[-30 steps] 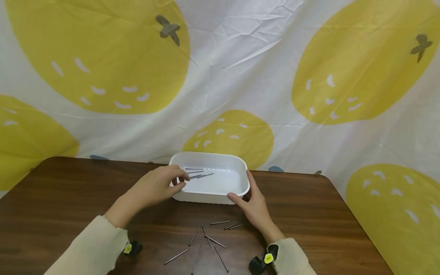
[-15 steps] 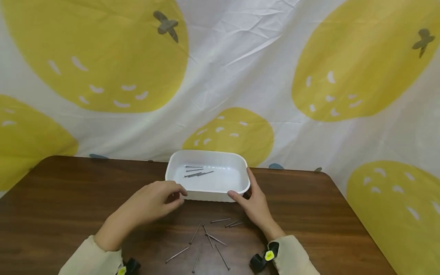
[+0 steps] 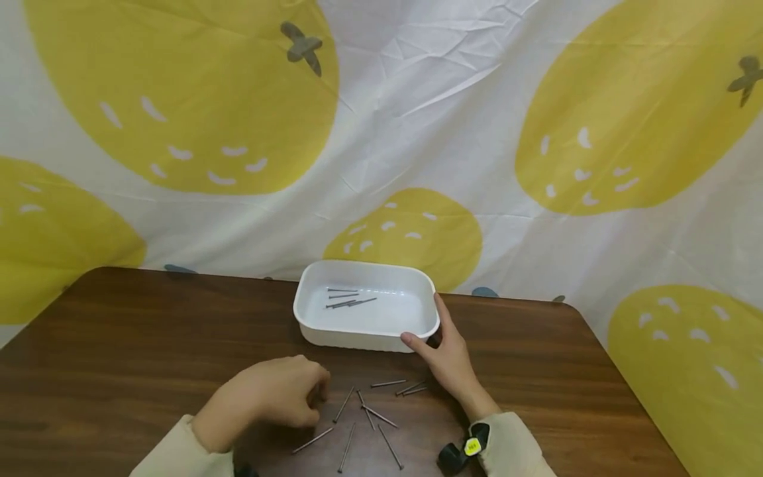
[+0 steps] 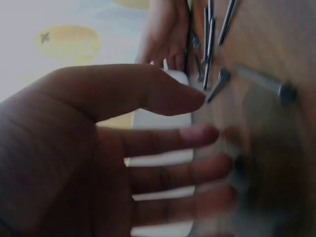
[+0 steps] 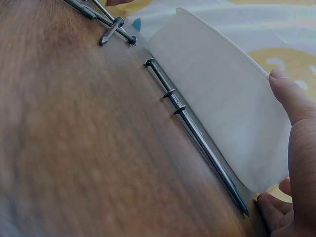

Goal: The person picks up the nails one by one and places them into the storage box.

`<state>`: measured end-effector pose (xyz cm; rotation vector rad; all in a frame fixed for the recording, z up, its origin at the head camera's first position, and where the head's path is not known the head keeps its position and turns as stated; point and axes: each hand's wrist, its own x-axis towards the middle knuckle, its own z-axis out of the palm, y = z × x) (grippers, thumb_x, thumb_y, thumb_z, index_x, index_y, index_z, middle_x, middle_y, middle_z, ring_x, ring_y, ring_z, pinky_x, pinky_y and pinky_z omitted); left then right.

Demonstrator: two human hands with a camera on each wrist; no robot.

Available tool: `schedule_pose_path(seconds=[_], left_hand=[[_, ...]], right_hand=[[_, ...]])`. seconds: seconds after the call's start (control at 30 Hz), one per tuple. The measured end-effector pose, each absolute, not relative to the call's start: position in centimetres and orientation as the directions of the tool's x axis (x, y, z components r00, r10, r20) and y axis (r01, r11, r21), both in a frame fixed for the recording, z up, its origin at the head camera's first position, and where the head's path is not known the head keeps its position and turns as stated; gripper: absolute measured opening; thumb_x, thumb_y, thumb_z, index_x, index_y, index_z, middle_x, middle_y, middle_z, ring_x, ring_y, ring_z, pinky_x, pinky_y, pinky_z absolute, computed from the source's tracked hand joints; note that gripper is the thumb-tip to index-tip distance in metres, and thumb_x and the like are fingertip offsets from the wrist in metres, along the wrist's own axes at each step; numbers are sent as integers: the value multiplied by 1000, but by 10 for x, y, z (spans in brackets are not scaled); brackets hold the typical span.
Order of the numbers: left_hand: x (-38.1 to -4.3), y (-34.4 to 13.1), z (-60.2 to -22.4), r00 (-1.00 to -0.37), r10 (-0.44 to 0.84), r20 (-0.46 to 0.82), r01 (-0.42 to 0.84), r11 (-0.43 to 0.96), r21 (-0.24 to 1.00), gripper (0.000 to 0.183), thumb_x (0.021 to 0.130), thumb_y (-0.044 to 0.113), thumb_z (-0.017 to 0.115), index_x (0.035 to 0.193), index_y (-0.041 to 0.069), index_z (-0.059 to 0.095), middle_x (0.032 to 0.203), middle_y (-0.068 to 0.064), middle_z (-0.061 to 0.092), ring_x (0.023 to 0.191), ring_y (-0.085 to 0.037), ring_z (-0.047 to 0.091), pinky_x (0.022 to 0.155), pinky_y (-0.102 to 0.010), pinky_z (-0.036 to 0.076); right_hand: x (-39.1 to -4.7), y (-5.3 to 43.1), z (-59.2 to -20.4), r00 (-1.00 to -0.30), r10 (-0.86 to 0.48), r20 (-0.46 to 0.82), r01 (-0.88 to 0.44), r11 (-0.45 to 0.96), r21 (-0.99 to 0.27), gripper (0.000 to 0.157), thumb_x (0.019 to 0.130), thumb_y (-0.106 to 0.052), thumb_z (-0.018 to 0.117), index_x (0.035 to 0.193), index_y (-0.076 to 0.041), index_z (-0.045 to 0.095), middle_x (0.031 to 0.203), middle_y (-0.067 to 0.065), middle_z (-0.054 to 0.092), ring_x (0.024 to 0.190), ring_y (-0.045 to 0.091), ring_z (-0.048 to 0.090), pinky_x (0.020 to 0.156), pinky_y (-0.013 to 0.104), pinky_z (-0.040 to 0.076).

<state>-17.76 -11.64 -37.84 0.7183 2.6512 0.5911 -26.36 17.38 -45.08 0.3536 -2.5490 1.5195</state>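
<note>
Near slim grey metal nails (image 3: 379,417) scattered on the brown wooden table (image 3: 536,371), with left hand (image 3: 280,392) loosely spread, gripping nothing visible. Holding a white rectangular tray (image 3: 352,338) of more nails (image 3: 344,296) by its corner with right hand (image 3: 450,358), presumably to steady it.

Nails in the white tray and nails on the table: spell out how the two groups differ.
The tray nails are fewer than the table nails. The tray nails lie inside the white tray; the table nails lie on the dark brown table. The tray nails bunch together, roughly lined up; the table nails spread out, pointing several ways. Both groups look grey and metallic, and lie on their sides.
</note>
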Motion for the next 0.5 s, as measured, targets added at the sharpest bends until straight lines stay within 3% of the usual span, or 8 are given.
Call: schedule_pose_path(seconds=[0.17,0.5], left_hand=[[-172,-108,-382,-835,499,-233,382,829,407,28,72,22,78,93,16,61,82,7,64,71,-11,55,65,-35,50],[-165,-97,-386,-835,513,-198,427,832,353,30,68,18,78,86,19,54,76,8,53,70,-11,51,61,-34,46]], right_hand=[[-264,173,-450,-960,-126,250,-280,454,-846,97,87,-28,79,163,-19,19,163,14,36,138,34,51,110,51,45],[-261,173,-449,-961,-126,248,-278,441,-853,94,88,-27,78,162,-17,21,163,16,34,140,34,50,111,51,44]])
